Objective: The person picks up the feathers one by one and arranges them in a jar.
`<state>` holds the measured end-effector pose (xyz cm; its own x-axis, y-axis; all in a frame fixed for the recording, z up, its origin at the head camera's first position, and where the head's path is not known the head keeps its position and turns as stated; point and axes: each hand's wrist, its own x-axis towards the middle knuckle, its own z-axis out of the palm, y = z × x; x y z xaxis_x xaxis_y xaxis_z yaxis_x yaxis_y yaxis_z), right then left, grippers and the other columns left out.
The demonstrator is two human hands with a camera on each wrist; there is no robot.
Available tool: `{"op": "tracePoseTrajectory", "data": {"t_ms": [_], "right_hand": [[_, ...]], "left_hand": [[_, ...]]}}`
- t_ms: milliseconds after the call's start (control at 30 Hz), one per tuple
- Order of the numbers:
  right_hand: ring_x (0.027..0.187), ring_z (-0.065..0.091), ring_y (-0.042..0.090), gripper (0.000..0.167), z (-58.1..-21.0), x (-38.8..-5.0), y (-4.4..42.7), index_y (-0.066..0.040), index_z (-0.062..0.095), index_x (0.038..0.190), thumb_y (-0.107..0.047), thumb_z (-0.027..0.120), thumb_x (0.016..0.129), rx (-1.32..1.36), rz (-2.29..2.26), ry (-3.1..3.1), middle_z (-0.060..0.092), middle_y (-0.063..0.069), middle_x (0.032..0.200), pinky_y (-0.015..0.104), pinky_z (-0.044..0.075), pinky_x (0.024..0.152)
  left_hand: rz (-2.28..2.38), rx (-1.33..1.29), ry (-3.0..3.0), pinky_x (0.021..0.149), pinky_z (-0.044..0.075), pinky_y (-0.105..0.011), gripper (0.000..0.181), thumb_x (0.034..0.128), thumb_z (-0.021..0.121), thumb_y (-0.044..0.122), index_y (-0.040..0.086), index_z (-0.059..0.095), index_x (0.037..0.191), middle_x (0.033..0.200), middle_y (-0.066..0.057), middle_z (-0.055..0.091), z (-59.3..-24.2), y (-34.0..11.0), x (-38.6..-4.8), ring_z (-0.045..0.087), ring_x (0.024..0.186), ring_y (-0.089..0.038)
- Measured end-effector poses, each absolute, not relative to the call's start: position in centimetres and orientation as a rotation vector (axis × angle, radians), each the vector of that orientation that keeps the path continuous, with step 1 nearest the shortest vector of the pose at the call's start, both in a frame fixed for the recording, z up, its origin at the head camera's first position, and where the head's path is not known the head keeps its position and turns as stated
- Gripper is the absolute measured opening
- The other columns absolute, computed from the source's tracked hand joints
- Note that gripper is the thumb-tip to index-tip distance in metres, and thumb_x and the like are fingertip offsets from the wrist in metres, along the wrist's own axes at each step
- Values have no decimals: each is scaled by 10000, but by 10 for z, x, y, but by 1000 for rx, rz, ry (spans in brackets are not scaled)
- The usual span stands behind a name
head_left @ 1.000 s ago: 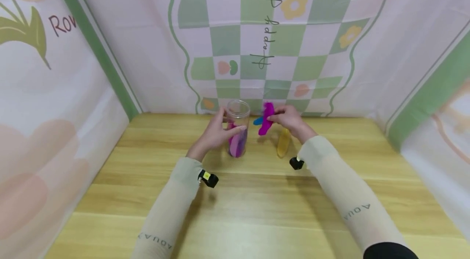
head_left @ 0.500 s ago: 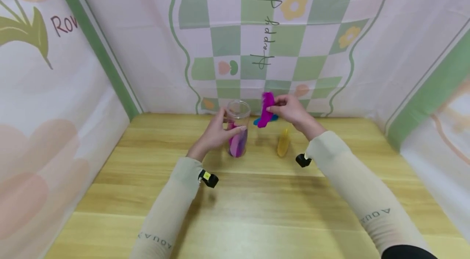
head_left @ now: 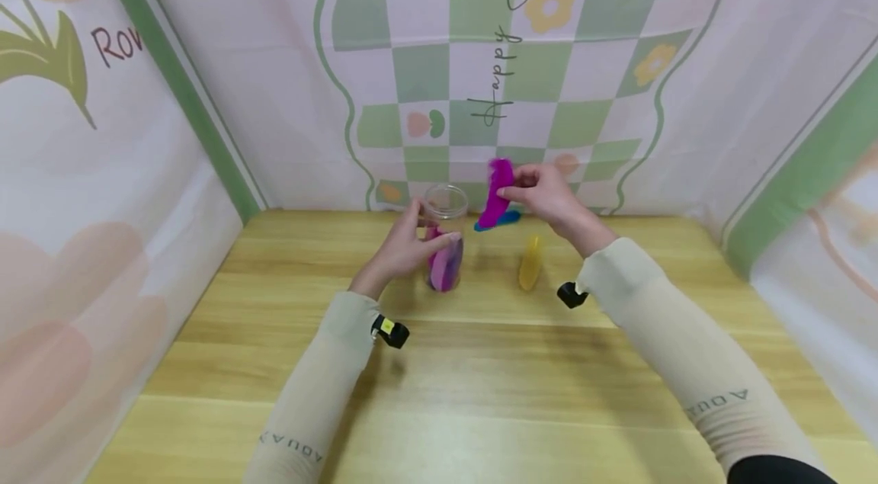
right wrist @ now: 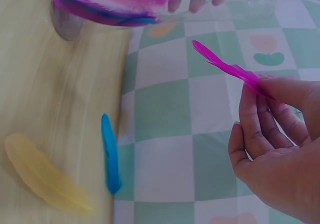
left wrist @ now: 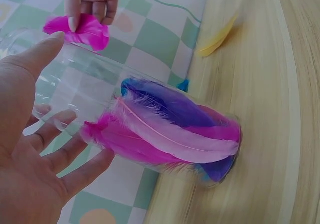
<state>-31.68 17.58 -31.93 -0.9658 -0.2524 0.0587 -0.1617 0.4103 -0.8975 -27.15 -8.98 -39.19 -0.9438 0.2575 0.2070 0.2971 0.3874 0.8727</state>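
Observation:
A clear jar [head_left: 447, 206] stands upright on the table with several pink, purple and blue feathers [left wrist: 180, 129] bunched in its lower part. My left hand [head_left: 406, 244] grips the jar from the left, thumb on the near side and fingers round the far side. To the right of the jar, my right hand [head_left: 546, 198] pinches a magenta feather [head_left: 497, 194] between thumb and fingers, raised about level with the jar's mouth. In the right wrist view this feather [right wrist: 225, 67] points toward the jar but stays apart from it.
A blue feather [right wrist: 110, 156] lies on the table by the back wall, partly behind the magenta one in the head view. A yellow feather [head_left: 530, 264] lies nearer, right of the jar. Patterned cloth [head_left: 473, 72] rises behind the wooden table [head_left: 466, 392].
My right hand has risen and shifted slightly right, lifting the magenta feather and uncovering more of the blue and yellow feathers. My left hand and the jar have stayed put.

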Motion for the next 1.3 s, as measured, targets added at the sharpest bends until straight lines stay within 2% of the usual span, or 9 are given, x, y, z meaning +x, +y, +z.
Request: {"op": "tracePoseTrajectory", "data": {"t_ms": [100,233,433,667,1033,1300], "right_hand": [[940,582,221,262,-314,-315,174,43,682,1153,-143,720,972,-378,-1633,2565,715,31,951,324,468,885],[974,566,252,262,-307,-313,171,35,686,1146,-151,730,966,-372,-1645,2575,705,32,952,365,445,922],[964,569,240,260,-301,-311,165,31,690,1138,-156,735,963,-392,-1668,2566,703,18,931,338,432,926],[922,591,203,272,-295,-306,158,44,701,1141,-138,751,946,-447,-1686,2583,711,23,921,324,455,907],[963,615,219,239,-285,-303,147,12,704,1109,-165,749,954,-488,-1748,2510,733,31,962,358,467,965],[934,663,187,206,-274,-301,140,20,707,1094,-126,743,953,-539,-1851,2459,752,3,930,371,478,973]], "left_hand": [[-1645,-523,-2581,1014,514,-455,546,899,792,427,138,447,1207,1342,-182,567,-392,-90,-273,560,1253,-287],[-1649,-521,-2579,1015,515,-452,545,898,795,423,142,448,1211,1347,-178,565,-393,-90,-273,560,1254,-288],[-1633,-504,-2590,1001,518,-448,537,895,795,439,156,455,1201,1251,-56,578,-394,-91,-273,566,1238,-268],[-1634,-505,-2590,991,524,-435,544,894,793,445,158,453,1208,1264,-74,579,-396,-91,-272,571,1226,-259],[-1642,-535,-2564,991,520,-410,510,900,796,415,150,458,1175,1206,-55,583,-396,-89,-271,585,1197,-257],[-1636,-553,-2551,979,535,-386,509,909,793,390,149,456,1203,1278,-59,572,-392,-89,-272,579,1207,-255]]}}
